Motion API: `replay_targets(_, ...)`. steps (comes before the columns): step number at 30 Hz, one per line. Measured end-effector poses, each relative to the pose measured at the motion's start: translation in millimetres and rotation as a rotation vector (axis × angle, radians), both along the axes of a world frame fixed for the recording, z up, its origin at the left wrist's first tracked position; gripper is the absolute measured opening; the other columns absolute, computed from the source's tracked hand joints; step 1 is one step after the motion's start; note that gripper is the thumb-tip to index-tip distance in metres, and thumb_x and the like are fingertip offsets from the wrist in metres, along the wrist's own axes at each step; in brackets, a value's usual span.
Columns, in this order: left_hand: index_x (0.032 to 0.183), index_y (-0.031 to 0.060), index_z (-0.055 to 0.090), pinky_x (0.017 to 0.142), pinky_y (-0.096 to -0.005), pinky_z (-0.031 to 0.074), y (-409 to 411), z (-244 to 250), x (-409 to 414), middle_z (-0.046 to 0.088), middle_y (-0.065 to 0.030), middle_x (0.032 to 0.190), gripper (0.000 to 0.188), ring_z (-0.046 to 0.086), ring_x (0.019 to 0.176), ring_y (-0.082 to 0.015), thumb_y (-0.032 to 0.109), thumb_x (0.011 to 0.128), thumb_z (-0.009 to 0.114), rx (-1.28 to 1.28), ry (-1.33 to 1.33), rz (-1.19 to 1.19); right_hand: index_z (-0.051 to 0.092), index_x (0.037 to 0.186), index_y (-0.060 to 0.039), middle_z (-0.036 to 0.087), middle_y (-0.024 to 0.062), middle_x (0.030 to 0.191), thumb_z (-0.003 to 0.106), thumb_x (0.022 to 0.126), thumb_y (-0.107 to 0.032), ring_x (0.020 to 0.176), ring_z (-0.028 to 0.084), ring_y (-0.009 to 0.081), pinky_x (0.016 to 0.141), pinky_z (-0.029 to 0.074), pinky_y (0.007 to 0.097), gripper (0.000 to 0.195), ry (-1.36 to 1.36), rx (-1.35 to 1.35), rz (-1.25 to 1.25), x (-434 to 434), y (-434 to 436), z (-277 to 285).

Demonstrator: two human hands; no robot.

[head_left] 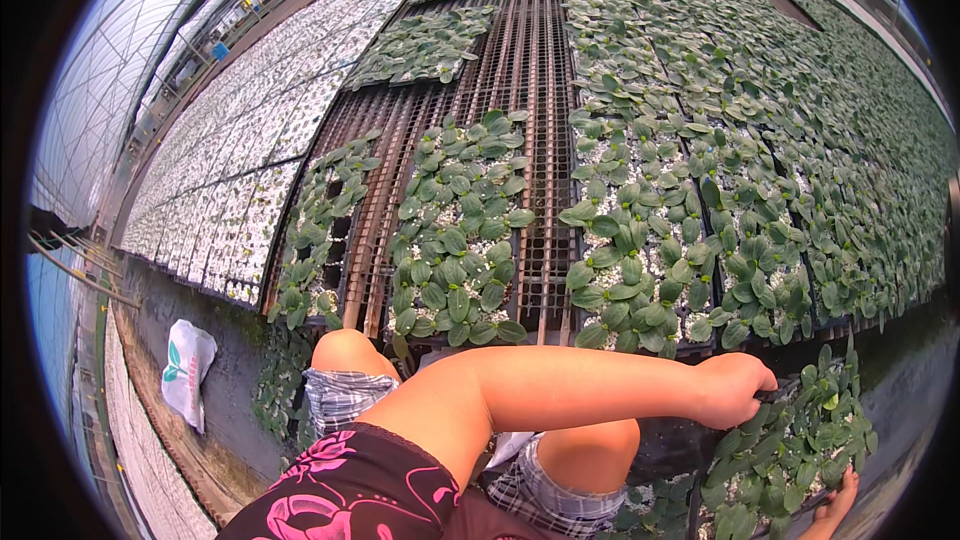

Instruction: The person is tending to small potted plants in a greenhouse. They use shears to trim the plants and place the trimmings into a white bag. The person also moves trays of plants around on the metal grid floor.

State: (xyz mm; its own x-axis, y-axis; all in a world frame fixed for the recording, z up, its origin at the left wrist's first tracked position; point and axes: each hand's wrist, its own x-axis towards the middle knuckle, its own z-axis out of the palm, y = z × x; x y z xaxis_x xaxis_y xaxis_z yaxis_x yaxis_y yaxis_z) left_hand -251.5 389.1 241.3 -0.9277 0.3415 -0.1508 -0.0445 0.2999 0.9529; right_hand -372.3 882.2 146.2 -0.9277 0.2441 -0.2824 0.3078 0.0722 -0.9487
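Observation:
A black seedling tray full of broad-leaved green seedlings (787, 442) lies at the lower right, beside my right knee. My left hand (731, 390) reaches across my body, its fingers closed on the tray's upper left corner. At the opposite, right edge is my right hand (836, 502), its fingers against the tray's side, partly behind leaves. On the bench before me stands a separate tray of seedlings (461, 232), with a sparser tray (319, 240) to its left. White granules show between the stems.
Mesh bench slats (544, 255) run between the trays. Dense seedling trays (750, 127) cover the right side; trays with white-topped cells (225, 142) stand at the left. A white printed bag (187, 375) lies on the dark ground at the lower left.

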Motion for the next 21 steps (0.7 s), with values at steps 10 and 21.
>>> replay_targets(10,0.117,-0.0046,0.051,0.084,-0.0241,0.043,-136.5,58.8,166.1,0.060,-0.0064,0.105,0.033,0.053,0.094,-0.0086,0.004,0.085,0.051,0.283,0.214,0.512,0.050,0.079,-0.0143,0.054,-0.0080,0.074,0.057,0.086,-0.013,0.053,0.041,-0.0019,0.041,0.026,0.0147,0.010,0.364,-0.187,0.423,-18.9,-283.8,168.5)
replay_targets(21,0.111,-0.0054,0.054,0.056,-0.0246,0.040,-237.0,-7.9,259.6,0.049,-0.0068,0.076,0.032,0.046,0.064,-0.0127,0.007,0.082,0.057,0.056,0.210,1.007,0.053,0.079,-0.0123,0.049,-0.0088,0.066,0.056,0.085,-0.010,0.042,0.028,-0.0012,0.038,0.021,0.0150,0.008,0.238,-0.022,0.807,-21.2,-572.0,141.1)
